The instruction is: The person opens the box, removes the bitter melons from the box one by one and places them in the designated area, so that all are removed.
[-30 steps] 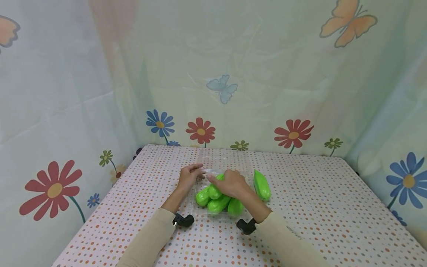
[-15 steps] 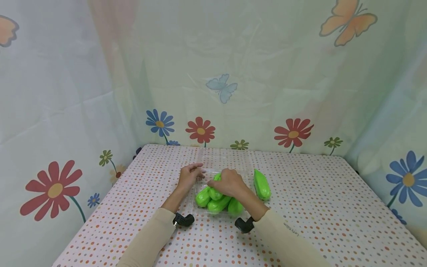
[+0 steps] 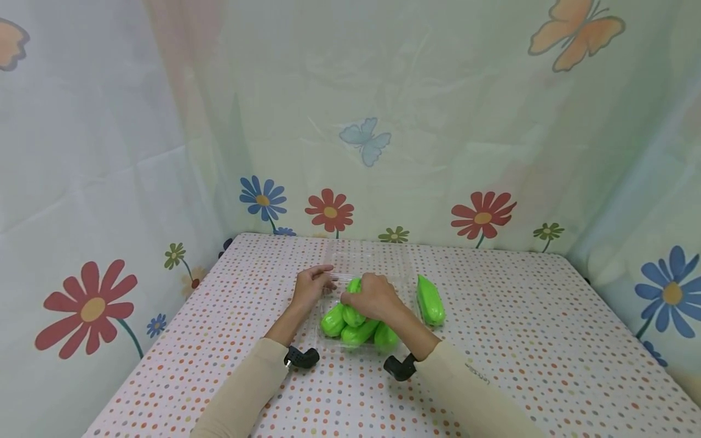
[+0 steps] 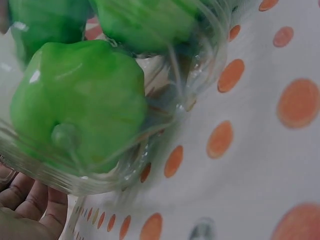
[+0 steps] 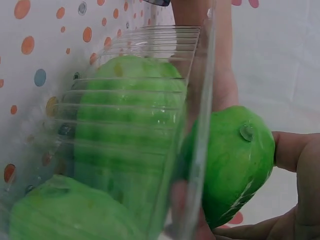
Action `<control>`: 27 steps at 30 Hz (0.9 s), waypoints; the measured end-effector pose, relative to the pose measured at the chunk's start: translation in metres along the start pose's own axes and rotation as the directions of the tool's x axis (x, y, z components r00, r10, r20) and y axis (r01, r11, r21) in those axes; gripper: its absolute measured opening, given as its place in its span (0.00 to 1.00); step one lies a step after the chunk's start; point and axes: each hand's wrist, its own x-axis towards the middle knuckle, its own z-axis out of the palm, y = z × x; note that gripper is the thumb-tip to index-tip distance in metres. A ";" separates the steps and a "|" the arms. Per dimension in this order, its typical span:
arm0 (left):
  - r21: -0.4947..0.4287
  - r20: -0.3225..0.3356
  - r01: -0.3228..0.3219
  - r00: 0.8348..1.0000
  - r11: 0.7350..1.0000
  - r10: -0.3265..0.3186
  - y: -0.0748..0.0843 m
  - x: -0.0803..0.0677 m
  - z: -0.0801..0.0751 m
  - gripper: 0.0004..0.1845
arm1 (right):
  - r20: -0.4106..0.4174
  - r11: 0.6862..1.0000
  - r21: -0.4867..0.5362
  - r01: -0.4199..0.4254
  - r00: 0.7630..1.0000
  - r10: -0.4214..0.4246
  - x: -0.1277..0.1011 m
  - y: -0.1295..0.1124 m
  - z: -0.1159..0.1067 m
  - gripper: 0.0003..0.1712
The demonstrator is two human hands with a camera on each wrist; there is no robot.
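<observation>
A clear plastic clamshell box (image 3: 347,348) stands on the table with its lid (image 3: 368,260) folded back. Several shiny green gourd-like vegetables (image 3: 358,333) lie inside. My right hand (image 3: 375,297) is over the box, fingers and thumb gripping one green gourd (image 5: 237,160); the right wrist view shows it beside the clear wall, with other gourds (image 5: 127,115) behind the plastic. My left hand (image 3: 309,288) touches the box's left side with loosely straight fingers (image 4: 32,200). Another green gourd (image 3: 431,301) lies on the table, right of the box.
The table (image 3: 520,340) has a polka-dot cover. Flower-and-butterfly curtains (image 3: 438,121) enclose its back and sides. Black wrist devices (image 3: 401,367) sit on both wrists near the front of the box.
My right hand has shifted slightly left and back with the gourd, showing more of it. The left hand and the loose gourd have stayed put.
</observation>
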 end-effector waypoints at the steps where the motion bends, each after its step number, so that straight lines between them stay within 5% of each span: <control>1: -0.002 0.002 -0.002 1.000 1.000 0.002 0.000 0.000 0.000 0.18 | -0.003 1.000 0.000 -0.002 1.000 0.002 0.000 0.000 0.000 0.19; 11: 0.021 0.006 0.005 1.000 1.000 -0.005 0.000 0.002 0.002 0.19 | -0.079 0.999 0.049 0.012 0.997 -0.008 -0.002 0.000 -0.006 0.19; 27: 0.011 -0.009 0.021 1.000 1.000 -0.021 0.001 0.001 0.001 0.18 | -0.171 0.998 0.065 0.025 0.985 -0.013 0.001 0.019 -0.019 0.42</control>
